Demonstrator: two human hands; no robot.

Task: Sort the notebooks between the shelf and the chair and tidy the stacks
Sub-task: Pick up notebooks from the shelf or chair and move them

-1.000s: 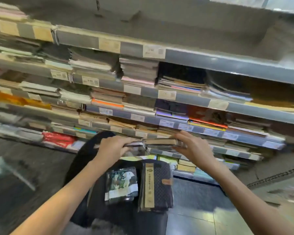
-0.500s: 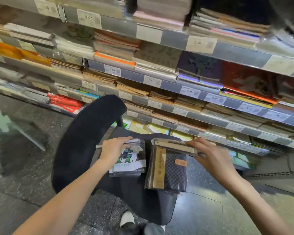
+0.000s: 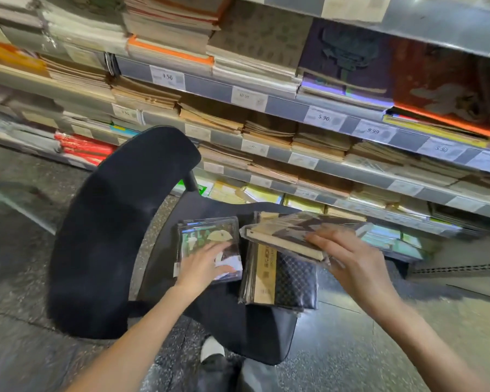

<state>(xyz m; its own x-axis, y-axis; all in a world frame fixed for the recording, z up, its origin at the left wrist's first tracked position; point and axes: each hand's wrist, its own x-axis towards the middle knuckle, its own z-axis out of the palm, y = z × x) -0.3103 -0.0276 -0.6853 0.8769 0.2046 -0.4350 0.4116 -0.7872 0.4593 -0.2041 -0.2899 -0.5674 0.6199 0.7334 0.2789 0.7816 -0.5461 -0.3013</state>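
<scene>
Both hands have dropped from the shelf (image 3: 280,106): left hand (image 3: 203,265) flat on the illustrated stack (image 3: 207,236), right hand (image 3: 348,258) gripping a notebook (image 3: 283,236) tilted just above the dark stack (image 3: 283,281) at centre frame.

The chair (image 3: 224,321) stands on the floor (image 3: 379,349) in front of the shelf (image 3: 280,106), with its backrest (image 3: 111,236) at the left of its seat. Two stacks lie side by side on the seat. The left stack (image 3: 207,236) lies nearer to the backrest, and the left hand (image 3: 204,264) rests flat on top of it. The right stack (image 3: 280,281) lies just beside it, away from the backrest. Above the far end of the right stack, the right hand (image 3: 351,261) holds a notebook (image 3: 289,233), tilted. A shoe (image 3: 212,355) stands on the floor at the near edge of the seat.
</scene>
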